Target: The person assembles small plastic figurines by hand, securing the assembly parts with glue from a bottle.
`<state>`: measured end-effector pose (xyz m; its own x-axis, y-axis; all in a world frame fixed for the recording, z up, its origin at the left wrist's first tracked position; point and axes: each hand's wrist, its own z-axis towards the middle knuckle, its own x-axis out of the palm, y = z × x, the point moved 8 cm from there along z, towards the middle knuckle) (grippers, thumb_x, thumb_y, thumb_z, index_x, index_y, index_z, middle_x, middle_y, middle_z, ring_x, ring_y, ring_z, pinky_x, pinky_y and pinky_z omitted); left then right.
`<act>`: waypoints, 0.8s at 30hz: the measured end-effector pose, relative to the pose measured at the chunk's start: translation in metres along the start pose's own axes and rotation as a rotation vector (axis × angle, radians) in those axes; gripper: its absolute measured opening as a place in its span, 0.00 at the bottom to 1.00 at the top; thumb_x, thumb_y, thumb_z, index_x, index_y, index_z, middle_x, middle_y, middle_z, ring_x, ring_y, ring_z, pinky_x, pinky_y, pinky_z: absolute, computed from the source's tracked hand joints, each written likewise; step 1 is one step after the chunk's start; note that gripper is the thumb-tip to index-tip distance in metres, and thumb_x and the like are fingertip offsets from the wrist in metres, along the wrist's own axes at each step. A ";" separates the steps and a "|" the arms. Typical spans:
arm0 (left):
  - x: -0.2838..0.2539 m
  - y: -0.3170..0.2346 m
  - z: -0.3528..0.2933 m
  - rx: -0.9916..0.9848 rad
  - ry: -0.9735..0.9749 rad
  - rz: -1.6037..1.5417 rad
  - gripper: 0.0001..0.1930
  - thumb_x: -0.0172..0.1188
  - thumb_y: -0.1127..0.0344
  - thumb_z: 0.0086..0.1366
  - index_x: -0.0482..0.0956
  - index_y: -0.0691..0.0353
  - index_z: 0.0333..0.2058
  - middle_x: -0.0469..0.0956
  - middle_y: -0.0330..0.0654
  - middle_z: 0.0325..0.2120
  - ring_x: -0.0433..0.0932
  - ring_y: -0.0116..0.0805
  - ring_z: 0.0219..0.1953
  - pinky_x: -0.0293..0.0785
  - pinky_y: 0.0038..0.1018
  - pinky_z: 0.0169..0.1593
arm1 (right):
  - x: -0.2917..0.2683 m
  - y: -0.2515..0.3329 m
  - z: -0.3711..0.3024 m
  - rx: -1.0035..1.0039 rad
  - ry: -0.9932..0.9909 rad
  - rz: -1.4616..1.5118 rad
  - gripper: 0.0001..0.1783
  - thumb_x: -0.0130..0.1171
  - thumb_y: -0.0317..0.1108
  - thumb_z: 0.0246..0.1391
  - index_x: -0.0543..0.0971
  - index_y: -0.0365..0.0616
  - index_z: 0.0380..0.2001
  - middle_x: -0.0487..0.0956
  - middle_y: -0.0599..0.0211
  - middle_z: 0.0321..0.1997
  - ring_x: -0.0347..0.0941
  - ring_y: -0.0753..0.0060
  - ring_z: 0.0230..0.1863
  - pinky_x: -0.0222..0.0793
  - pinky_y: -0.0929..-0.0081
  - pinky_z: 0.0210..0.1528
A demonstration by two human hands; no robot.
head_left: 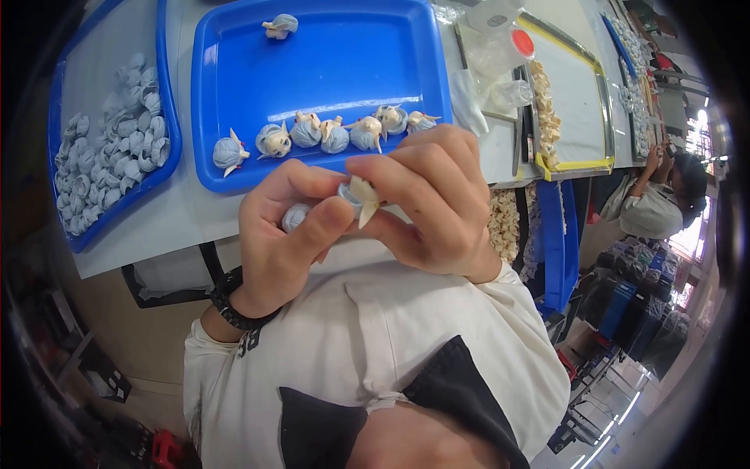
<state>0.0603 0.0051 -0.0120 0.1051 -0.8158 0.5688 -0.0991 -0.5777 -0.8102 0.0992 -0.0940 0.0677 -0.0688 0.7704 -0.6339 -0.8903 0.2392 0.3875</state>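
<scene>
- The left hand (pixel 273 227) and right hand (pixel 437 199) pinch a small cream-and-grey doll head (pixel 365 201) between them, about equally near.
- Its ear-to-ear axis appears to run roughly chest-to-desk.
- A grey piece (pixel 295 218) sits within the left hand's curl.
- Just beyond, similar heads (pixel 366 134) line the blue tray (pixel 200 102).
</scene>
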 end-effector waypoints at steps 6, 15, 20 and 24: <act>-0.011 -0.025 -0.011 0.123 -0.094 0.284 0.11 0.57 0.63 0.57 0.71 0.65 0.33 0.74 0.38 0.26 0.64 0.16 0.20 0.58 0.12 0.22 | 0.004 -0.010 0.005 -0.048 0.035 0.093 0.18 0.61 0.41 0.31 0.75 0.41 0.27 0.69 0.70 0.22 0.63 0.67 0.24 0.55 0.71 0.30; -0.041 -0.055 -0.029 0.268 -0.395 -0.554 0.17 0.41 0.66 0.63 0.56 0.63 0.49 0.57 0.45 0.37 0.59 0.23 0.19 0.54 0.16 0.17 | 0.074 -0.018 0.045 0.143 0.225 -0.283 0.20 0.63 0.36 0.32 0.74 0.44 0.34 0.72 0.65 0.32 0.65 0.60 0.39 0.59 0.64 0.39; -0.001 -0.041 -0.030 0.035 0.210 -0.523 0.15 0.40 0.57 0.65 0.57 0.61 0.44 0.60 0.38 0.21 0.55 0.21 0.13 0.50 0.17 0.14 | 0.046 0.006 0.038 0.038 0.125 -0.017 0.19 0.62 0.38 0.29 0.74 0.40 0.28 0.71 0.62 0.31 0.64 0.58 0.44 0.58 0.60 0.45; 0.003 -0.038 -0.017 0.062 0.295 -0.384 0.21 0.35 0.46 0.64 0.61 0.61 0.39 0.59 0.36 0.19 0.55 0.22 0.13 0.49 0.17 0.16 | -0.089 -0.067 0.016 0.298 -0.105 -0.224 0.17 0.59 0.24 0.36 0.75 0.42 0.35 0.75 0.62 0.36 0.72 0.67 0.37 0.67 0.72 0.38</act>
<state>0.0477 0.0247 0.0230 -0.1634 -0.5224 0.8369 -0.0478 -0.8431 -0.5356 0.1722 -0.1692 0.1094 0.1727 0.7321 -0.6590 -0.7068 0.5581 0.4347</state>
